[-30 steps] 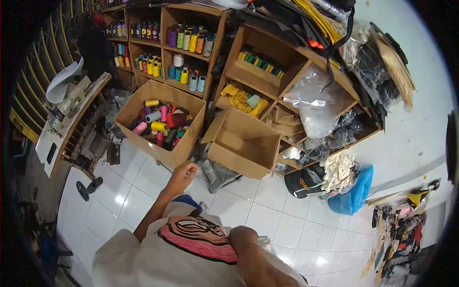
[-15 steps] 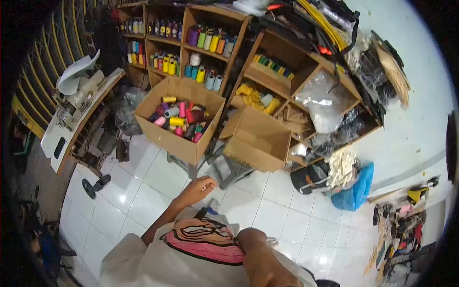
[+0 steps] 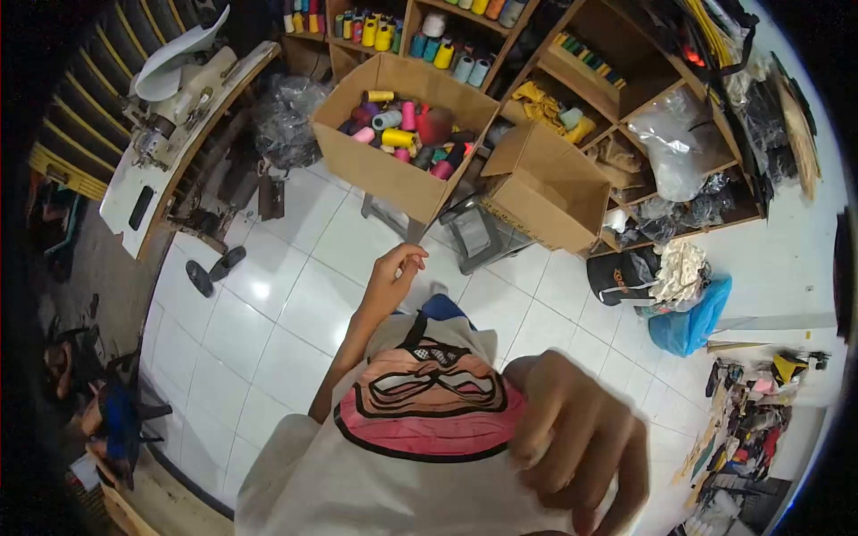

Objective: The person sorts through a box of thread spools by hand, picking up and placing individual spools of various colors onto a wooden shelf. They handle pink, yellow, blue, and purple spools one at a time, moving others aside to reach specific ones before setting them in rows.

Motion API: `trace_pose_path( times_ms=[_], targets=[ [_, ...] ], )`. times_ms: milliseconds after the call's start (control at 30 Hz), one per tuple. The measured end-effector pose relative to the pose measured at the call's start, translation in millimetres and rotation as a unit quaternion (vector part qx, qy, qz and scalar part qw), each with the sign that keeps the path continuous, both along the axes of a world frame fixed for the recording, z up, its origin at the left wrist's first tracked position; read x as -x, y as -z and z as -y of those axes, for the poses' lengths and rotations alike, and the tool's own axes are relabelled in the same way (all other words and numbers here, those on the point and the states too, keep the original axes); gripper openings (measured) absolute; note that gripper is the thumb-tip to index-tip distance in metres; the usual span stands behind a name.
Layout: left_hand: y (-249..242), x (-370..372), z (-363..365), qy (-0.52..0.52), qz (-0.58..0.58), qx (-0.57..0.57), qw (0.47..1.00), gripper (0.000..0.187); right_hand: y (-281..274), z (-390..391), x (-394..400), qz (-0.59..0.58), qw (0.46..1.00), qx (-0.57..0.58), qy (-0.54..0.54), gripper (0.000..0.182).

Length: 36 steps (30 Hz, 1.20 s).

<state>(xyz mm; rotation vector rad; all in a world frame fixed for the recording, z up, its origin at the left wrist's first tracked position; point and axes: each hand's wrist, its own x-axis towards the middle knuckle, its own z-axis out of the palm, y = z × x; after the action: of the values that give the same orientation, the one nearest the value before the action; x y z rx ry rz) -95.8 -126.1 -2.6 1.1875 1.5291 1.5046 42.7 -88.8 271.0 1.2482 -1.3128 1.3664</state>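
Note:
My left hand (image 3: 398, 272) hangs just in front of the cardboard box of thread, over the tiled floor, and touches nothing I can see. Its fingers are curled in loosely with nothing visible in them. Many-coloured thread spools (image 3: 399, 138) fill that thread box (image 3: 375, 171). Close to the camera, my right hand (image 3: 581, 438) is raised before the printed shirt (image 3: 429, 393). Its fingers bend downward with gaps between them, and no object shows there. The right palm is hidden. A second cardboard box (image 3: 550, 192) stands open to the right of the thread box.
Wooden shelves (image 3: 572, 76) with thread cones and bags line the back. Grey stools (image 3: 474, 237) stand by the boxes. A sewing machine table (image 3: 134, 210) and sandals (image 3: 214, 268) are at left. A blue bag (image 3: 693, 322) and heaped scraps (image 3: 760, 438) lie at right.
The view has tipped down and shifted left, so boxes and shelves sit higher and farther right. My right hand has risen from beside the shirt toward the camera. My left hand stays loosely curled.

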Motion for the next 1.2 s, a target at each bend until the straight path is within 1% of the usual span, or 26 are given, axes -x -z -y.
trace_pose_path(
  times_ms=[33, 67, 133, 167, 267, 333, 367, 433, 467, 533, 600, 633, 667, 700, 733, 800, 867, 933, 1033, 1133, 1200],
  targets=[
    [1.9, 1.7, 2.2, -0.012, 0.012, -0.003, 1.000, 0.016, 3.4, -10.0, -11.5, 0.064, 0.998, 0.008, 0.025, 0.005],
    [3.5, 3.3, 4.1, -0.022, 0.022, -0.002, 1.000, 0.016, 9.1, -22.1, -25.0, 0.127, 0.991, 0.017, 0.049, 0.014],
    [7.3, 5.9, 5.4, -0.039, 0.041, 0.000, 0.998, 0.016, 22.9, -41.8, -29.8, 0.157, 0.982, 0.070, 0.080, 0.013],
    [10.1, 9.0, 5.1, -0.037, 0.030, -0.007, 0.999, 0.016, 33.6, -52.5, -35.3, 0.179, 0.975, 0.098, 0.084, 0.013],
    [9.1, 14.9, 0.3, -0.050, 0.030, 0.036, 0.998, 0.016, 66.1, -78.3, -57.3, 0.235, 0.948, 0.182, 0.110, 0.019],
    [19.1, 20.2, -6.9, -0.060, 0.016, 0.029, 0.998, 0.013, 78.9, -84.4, -69.2, 0.243, 0.917, 0.275, 0.154, 0.016],
    [18.2, 22.7, -10.0, -0.061, 0.015, 0.034, 0.997, 0.013, 82.0, -91.7, -74.7, 0.242, 0.913, 0.290, 0.156, 0.015],
    [19.2, 29.3, -21.1, -0.059, -0.006, 0.034, 0.998, 0.013, 91.2, -106.5, -81.9, 0.193, 0.895, 0.354, 0.189, 0.017],
    [17.3, 32.2, -28.1, -0.059, -0.006, 0.048, 0.997, 0.013, 94.0, -116.8, -83.0, 0.167, 0.886, 0.379, 0.209, 0.019],
    [12.3, 38.3, -44.5, -0.063, -0.007, 0.075, 0.995, 0.013, 100.7, -142.9, -82.4, 0.136, 0.871, 0.412, 0.232, 0.018],
    [17.4, 44.3, -64.4, -0.070, -0.020, 0.058, 0.996, 0.014, 105.6, -173.9, -82.2, 0.124, 0.853, 0.438, 0.254, 0.019],
    [21.0, 47.0, -77.3, -0.072, -0.032, 0.047, 0.996, 0.015, 109.7, -193.1, -84.2, 0.117, 0.868, 0.426, 0.227, 0.022],
    [17.8, 50.9, -89.7, -0.071, -0.048, 0.037, 0.996, 0.015, 110.0, -207.0, -85.9, 0.127, 0.870, 0.411, 0.239, 0.022],
    [15.2, 50.8, -102.9, -0.073, -0.035, 0.100, 0.992, 0.015, 108.7, -222.2, -86.9, 0.136, 0.873, 0.394, 0.252, 0.022],
    [12.4, 50.7, -116.4, -0.072, -0.035, 0.103, 0.991, 0.015, 110.2, -236.9, -88.7, 0.146, 0.875, 0.377, 0.265, 0.022],
    [17.7, 53.5, -142.8, -0.025, -0.070, 0.068, 0.995, 0.013, 117.0, -262.6, -90.1, 0.151, 0.872, 0.367, 0.285, 0.023],
    [16.7, 54.4, -163.5, 0.009, -0.120, 0.102, 0.987, 0.013, 119.2, -284.5, -88.8, 0.175, 0.861, 0.356, 0.317, 0.024],
    [11.4, 52.6, -181.6, 0.026, -0.177, 0.116, 0.977, 0.014, 126.6, -304.6, -93.1, 0.178, 0.859, 0.371, 0.303, 0.024],
    [25.2, 60.9, -199.6, 0.008, -0.203, 0.122, 0.972, 0.015, 135.7, -329.5, -96.3, 0.194, 0.856, 0.368, 0.306, 0.023],
    [38.1, 83.7, -210.3, -0.009, -0.228, 0.148, 0.962, 0.016, 148.3, -348.3, -104.6, 0.193, 0.836, 0.375, 0.350, 0.022],
    [39.5, 103.3, -221.0, -0.022, -0.218, 0.169, 0.961, 0.017, 149.4, -349.3, -103.4, 0.179, 0.811, 0.436, 0.348, 0.020]
  ],
)
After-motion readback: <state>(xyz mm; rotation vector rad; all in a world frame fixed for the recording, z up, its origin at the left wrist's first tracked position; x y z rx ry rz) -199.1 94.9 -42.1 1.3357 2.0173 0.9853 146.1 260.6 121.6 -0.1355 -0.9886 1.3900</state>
